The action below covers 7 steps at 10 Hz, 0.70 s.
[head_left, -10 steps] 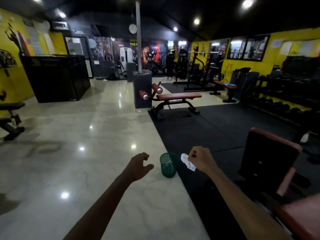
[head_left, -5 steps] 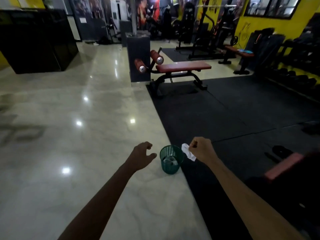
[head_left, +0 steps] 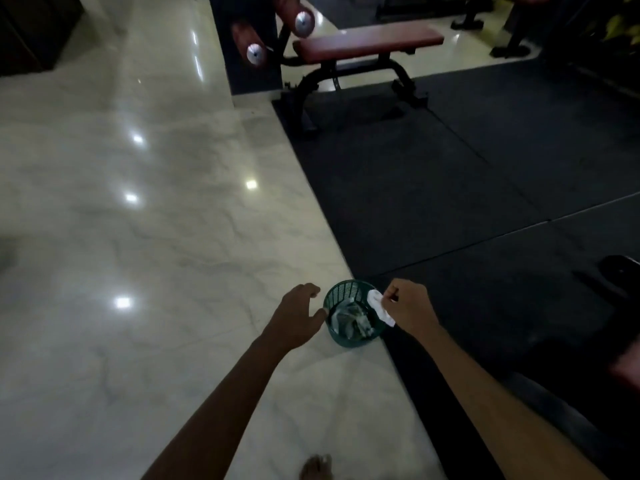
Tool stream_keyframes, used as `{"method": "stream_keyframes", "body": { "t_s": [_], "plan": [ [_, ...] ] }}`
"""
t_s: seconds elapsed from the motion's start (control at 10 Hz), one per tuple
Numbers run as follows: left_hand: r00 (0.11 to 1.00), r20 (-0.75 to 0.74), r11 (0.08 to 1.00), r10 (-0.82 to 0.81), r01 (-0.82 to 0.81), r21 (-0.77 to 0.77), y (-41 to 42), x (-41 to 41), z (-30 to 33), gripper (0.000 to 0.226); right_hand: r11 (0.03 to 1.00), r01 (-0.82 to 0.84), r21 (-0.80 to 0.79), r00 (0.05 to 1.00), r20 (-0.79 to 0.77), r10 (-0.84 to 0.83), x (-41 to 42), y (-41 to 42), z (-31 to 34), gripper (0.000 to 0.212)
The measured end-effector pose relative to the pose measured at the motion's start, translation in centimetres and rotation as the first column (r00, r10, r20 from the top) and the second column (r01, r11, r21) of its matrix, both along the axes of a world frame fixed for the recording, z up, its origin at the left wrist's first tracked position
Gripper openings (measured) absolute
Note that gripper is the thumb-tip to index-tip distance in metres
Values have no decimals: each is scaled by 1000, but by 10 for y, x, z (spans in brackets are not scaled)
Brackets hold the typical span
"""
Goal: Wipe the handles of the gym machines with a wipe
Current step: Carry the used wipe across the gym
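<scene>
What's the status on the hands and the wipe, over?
Right hand pinching white wipe over green bin. Left hand open, holding nothing, beside bin rim. Bin already holds crumpled waste. Nothing in the way.

bare foot cut off below, bin contents unclear

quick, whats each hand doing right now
Left hand: open, loosely curled, holding nothing, beside the green bin.
Right hand: pinching a white wipe over the bin.

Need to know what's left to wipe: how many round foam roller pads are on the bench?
2: one roller pad lower left, one upper right at the bench head; others may be hidden.
</scene>
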<state>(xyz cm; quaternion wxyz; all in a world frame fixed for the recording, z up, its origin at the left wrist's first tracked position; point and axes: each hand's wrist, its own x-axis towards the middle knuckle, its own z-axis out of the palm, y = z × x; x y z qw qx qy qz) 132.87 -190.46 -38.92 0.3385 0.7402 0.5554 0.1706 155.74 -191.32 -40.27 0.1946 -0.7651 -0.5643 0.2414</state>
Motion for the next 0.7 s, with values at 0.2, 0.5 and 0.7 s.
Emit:
{"method": "stream_keyframes", "body": {
  "t_s": [0.2, 0.5, 0.7],
  "plan": [
    [1000, 9, 999, 4, -3, -41, 59, 15, -70, 39, 999, 2, -52, 1000, 17, -2, 4, 63, -81, 24],
    [1000, 7, 992, 13, -12, -125, 113, 38, -237, 39, 993, -62, -103, 992, 106, 73, 12, 131, -263, 17],
    [1000, -7, 979, 18, -19, -202, 127, 44, -295, 42, 966, -109, -234, 990, 60, 126, 21, 142, -318, 18]
  ]
}}
